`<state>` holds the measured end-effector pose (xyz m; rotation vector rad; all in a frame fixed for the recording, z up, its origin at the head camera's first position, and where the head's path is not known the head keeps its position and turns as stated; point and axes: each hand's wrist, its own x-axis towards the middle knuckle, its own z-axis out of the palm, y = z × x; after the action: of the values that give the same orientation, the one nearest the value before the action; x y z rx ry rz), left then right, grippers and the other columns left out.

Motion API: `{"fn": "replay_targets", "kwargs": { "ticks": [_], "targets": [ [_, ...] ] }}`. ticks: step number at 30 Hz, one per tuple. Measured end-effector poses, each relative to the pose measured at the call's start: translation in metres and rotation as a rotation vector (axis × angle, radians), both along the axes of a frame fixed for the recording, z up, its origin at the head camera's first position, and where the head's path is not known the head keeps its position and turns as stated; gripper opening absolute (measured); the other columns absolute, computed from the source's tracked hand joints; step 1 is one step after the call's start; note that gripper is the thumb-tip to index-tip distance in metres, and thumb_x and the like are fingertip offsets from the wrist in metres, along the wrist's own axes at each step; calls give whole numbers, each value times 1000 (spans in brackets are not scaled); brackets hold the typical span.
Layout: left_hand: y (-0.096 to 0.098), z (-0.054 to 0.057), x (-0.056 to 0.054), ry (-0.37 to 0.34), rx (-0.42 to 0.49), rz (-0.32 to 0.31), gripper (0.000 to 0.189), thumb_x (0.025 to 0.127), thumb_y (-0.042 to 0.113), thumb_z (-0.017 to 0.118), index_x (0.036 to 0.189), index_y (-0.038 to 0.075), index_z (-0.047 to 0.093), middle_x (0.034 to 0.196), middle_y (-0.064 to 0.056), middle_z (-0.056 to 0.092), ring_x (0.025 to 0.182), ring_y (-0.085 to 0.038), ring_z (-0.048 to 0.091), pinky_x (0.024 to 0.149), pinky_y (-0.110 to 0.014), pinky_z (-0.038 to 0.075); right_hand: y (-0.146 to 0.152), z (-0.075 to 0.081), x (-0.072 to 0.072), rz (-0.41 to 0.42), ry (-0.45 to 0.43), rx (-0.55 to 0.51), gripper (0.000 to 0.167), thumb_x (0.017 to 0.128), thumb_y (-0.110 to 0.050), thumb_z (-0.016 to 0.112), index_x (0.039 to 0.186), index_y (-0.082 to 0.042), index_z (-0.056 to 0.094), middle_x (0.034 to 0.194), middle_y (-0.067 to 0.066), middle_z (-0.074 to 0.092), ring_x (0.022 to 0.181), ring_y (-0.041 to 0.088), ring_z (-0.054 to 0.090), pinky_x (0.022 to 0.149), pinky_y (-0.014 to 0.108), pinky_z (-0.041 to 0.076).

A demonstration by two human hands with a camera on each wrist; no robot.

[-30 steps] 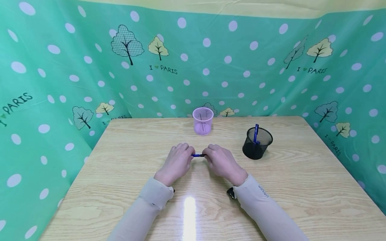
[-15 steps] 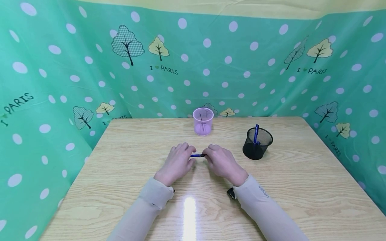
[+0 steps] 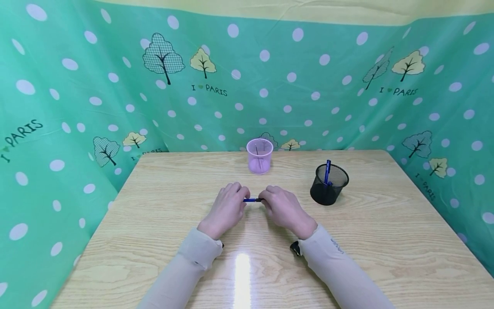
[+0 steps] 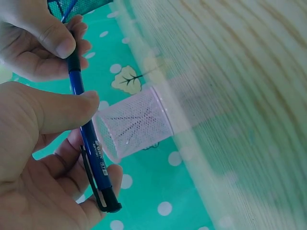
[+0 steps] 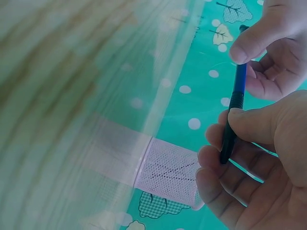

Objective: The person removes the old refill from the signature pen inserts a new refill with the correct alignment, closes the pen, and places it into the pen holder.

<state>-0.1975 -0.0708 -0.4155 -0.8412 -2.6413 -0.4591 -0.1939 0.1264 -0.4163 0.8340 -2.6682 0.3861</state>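
Observation:
Between my two hands is a blue pen (image 3: 250, 200) with a black grip section and a black clip, lying roughly level above the table in the head view. My left hand (image 3: 227, 209) pinches the blue barrel with its thumb. In the left wrist view the clip end of the pen (image 4: 99, 160) lies along that hand's fingers. My right hand (image 3: 284, 210) pinches the black grip end, thumb against fingers. The right wrist view shows the tapered end of the pen (image 5: 229, 139) resting on those fingers.
A lilac mesh pen cup (image 3: 259, 165) stands near the table's back edge, beyond the hands; thin dark lines show through it. To the right, a black mesh pen cup (image 3: 324, 195) holds a blue pen (image 3: 327, 171) and another blue item. A green polka-dot cloth (image 3: 247, 86) hangs behind the table (image 3: 154, 257).
Half a second ago my left thumb stood away from the pen; now it presses on the barrel again. The right hand and both cups have stayed in place.

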Motion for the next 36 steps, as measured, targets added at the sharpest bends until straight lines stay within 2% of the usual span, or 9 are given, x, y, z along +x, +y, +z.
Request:
{"fn": "replay_targets", "kwargs": {
  "ticks": [6,19,36],
  "targets": [
    [0,0,0,6,-3,-1,19,78,1,72,91,11,62,83,1,52,78,-20,50,66,-29,36,0,1,0,-1,-9,1,10,88,-10,66,96,-13,71,78,-6,55,70,11,53,58,27,47],
    [0,3,0,-4,-47,2,13,85,6,69,95,11,64,87,1,54,80,-19,49,68,-30,37,0,2,-1,2,-16,-8,9,88,-9,65,95,-12,71,78,-5,54,71,12,54,58,28,47],
    [1,1,0,-12,-90,11,12,86,8,66,97,11,67,88,0,58,81,-19,50,68,-30,37,0,1,-1,4,-13,-11,9,88,-8,65,94,-12,71,78,-5,55,71,12,55,58,29,48]
  ]
}}
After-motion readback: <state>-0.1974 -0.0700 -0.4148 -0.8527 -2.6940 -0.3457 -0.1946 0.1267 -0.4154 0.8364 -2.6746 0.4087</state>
